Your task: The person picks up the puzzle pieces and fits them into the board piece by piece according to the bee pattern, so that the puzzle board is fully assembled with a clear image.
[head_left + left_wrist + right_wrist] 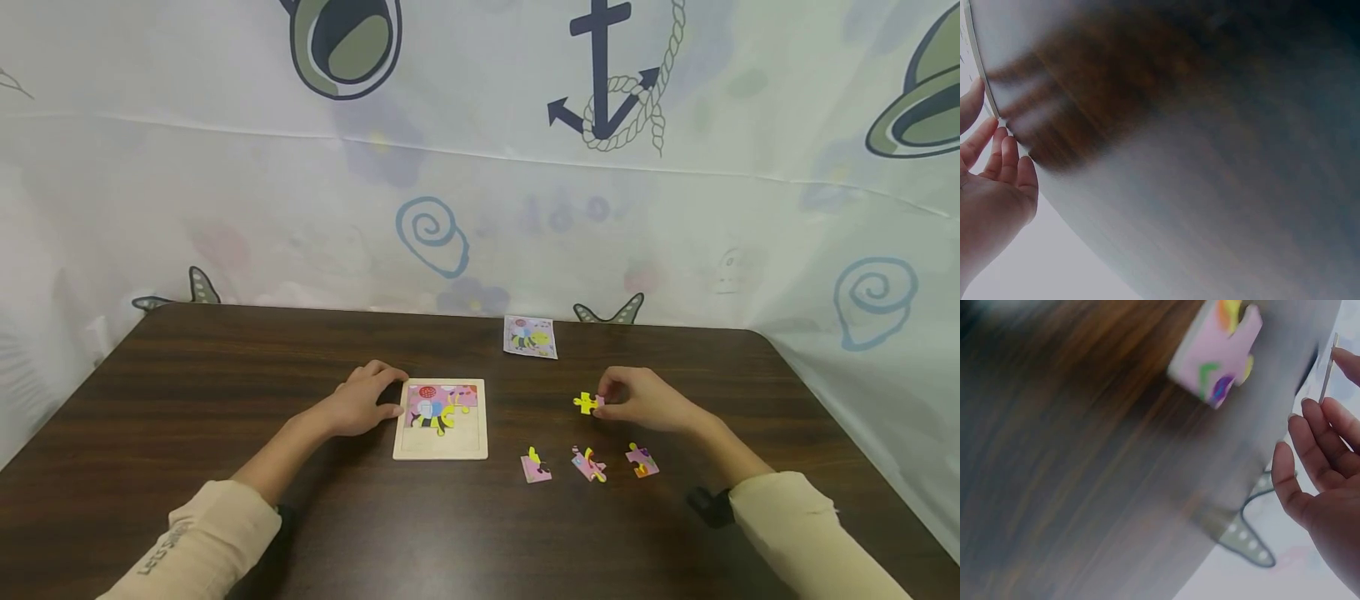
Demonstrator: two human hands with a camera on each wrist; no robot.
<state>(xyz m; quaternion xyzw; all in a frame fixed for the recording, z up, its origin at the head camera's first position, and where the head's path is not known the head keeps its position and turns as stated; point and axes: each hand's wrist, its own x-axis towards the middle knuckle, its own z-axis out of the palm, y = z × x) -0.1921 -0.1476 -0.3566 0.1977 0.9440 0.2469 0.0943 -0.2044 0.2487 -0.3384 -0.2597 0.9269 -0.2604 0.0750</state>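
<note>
A light wooden puzzle board (465,446) lies on the table, its upper part filled with pieces showing a bee picture. At its left edge and upper left corner rests my left hand (362,402), thumb and index fingertips touching the frame. In the left wrist view, only a thin edge of the board (984,65) shows beside the fingers. My right hand (647,400) pinches a yellow and pink puzzle piece (586,403) between thumb and fingers, right of the board. The right wrist view has this piece (1327,375) edge-on, raised off the table.
Three loose puzzle pieces lie in a row nearer me: a pink-and-yellow one (536,468), a middle one (588,465) and a right one (642,460). A small bee picture card (530,337) lies at the table's back edge. Behind hangs a patterned cloth (480,225).
</note>
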